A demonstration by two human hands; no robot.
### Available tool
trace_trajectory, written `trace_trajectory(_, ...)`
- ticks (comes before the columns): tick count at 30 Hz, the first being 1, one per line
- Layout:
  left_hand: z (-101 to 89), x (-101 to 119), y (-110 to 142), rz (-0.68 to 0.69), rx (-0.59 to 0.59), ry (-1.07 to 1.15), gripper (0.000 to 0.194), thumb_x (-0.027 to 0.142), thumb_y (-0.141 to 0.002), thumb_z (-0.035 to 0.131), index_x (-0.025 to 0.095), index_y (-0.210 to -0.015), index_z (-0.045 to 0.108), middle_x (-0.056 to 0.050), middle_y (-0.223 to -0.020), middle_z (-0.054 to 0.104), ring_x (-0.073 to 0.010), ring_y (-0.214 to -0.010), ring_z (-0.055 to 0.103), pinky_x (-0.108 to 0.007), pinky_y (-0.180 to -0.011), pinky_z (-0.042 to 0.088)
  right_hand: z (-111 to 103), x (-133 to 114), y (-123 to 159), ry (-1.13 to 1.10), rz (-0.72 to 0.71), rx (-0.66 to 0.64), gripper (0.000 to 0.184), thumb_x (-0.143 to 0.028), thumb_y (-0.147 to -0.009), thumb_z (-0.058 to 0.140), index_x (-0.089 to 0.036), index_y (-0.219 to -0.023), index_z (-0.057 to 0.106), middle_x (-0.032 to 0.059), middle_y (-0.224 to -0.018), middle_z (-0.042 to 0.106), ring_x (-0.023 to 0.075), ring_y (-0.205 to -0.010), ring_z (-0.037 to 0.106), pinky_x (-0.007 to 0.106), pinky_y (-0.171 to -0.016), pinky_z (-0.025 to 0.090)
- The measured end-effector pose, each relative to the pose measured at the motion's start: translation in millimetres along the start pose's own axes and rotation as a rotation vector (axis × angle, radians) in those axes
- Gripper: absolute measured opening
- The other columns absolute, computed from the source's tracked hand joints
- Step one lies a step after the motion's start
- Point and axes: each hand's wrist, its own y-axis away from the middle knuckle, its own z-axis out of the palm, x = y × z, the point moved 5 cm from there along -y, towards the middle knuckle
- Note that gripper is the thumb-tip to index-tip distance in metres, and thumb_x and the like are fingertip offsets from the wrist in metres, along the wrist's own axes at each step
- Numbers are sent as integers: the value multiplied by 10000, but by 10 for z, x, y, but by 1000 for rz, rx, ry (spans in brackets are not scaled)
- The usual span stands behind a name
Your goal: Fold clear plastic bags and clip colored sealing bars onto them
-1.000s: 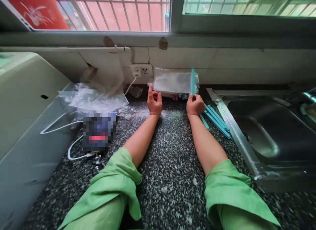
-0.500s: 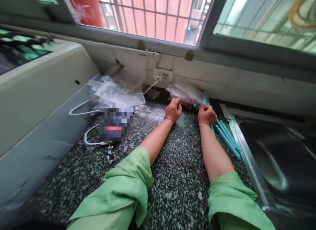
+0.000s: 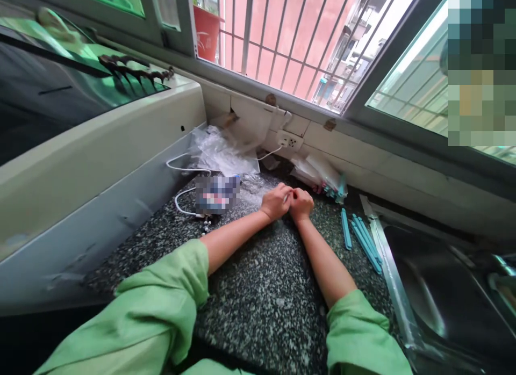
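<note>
Over the speckled granite counter, my left hand and my right hand meet, fingertips together. Both are closed in a pinch. Whatever lies between the fingers is too small or hidden to name. Right of my right hand, several turquoise flat sticks rest on the counter, one a little apart from the others. Behind them, against the wall, lie clear plastic packets with turquoise and pink pieces at their near end.
A sink with a metal rim lies at right. Crumpled clear plastic bags, a white cable and a blurred-out device are at left, beside a large pale appliance. A wall socket sits below the barred window.
My right hand has left the packets and moved left to meet my left hand. The camera view has shifted and tilted.
</note>
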Motion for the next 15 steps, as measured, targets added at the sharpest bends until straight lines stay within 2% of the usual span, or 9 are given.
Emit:
trace_trajectory(2, -301, -160, -79, -28, 21, -56, 185, 199, -788, 470, 180, -896, 618, -70, -908, 586, -180, -814, 581, -277, -742, 461, 130, -228, -2, -52, 24, -22, 244, -337, -838, 451, -186, -756, 624, 37, -703, 626, 161, -679, 509, 258, -617, 304)
trace_trajectory(5, -814, -516, -317, -98, 50, -203, 219, 201, -787, 459, 151, -926, 620, -101, -953, 581, -216, -907, 564, -323, -834, 440, 324, -487, -49, -243, 143, -67, 247, -385, -816, 504, -181, -855, 637, 52, -818, 646, 183, -772, 529, 269, -672, 334)
trace_trajectory(8, -1311, -930, -566, -257, 55, -413, 279, 228, -766, 480, 139, -996, 610, -132, -1046, 568, -267, -1017, 523, -393, -898, 405, 385, -682, -102, -286, 168, -37, 256, -366, -812, 523, -165, -930, 629, 80, -896, 635, 208, -841, 515, 296, -721, 340)
trace_trajectory(10, -1577, -1181, -690, -374, 38, -538, 339, 252, -742, 502, 119, -1039, 597, -161, -1124, 548, -312, -1100, 475, -443, -923, 380, 363, -811, -113, -271, 52, -3, 245, -341, -824, 513, -166, -954, 625, 91, -928, 620, 218, -875, 498, 310, -747, 335)
trace_trajectory(12, -1763, -1413, -771, -506, 30, -593, 396, 264, -696, 548, 89, -1048, 596, -202, -1169, 535, -350, -1136, 450, -467, -931, 369, 342, -937, -95, -245, -143, 0, 231, -329, -829, 514, -178, -961, 629, 88, -936, 607, 217, -891, 482, 313, -761, 327)
trace_trajectory(14, -1859, -1622, -810, -644, 47, -549, 433, 282, -630, 610, 80, -1013, 614, -230, -1155, 552, -380, -1136, 455, -489, -934, 364, 346, -1026, -59, -212, -321, -30, 222, -333, -828, 523, -198, -962, 639, 78, -930, 598, 211, -891, 470, 310, -760, 324)
trace_trajectory(15, -1874, -1699, -827, -665, 81, -465, 443, 287, -592, 641, 79, -983, 625, -242, -1123, 570, -399, -1129, 460, -511, -930, 361, 355, -1046, -45, -192, -376, -46, 217, -333, -827, 528, -207, -958, 646, 75, -926, 594, 210, -889, 464, 309, -756, 323)
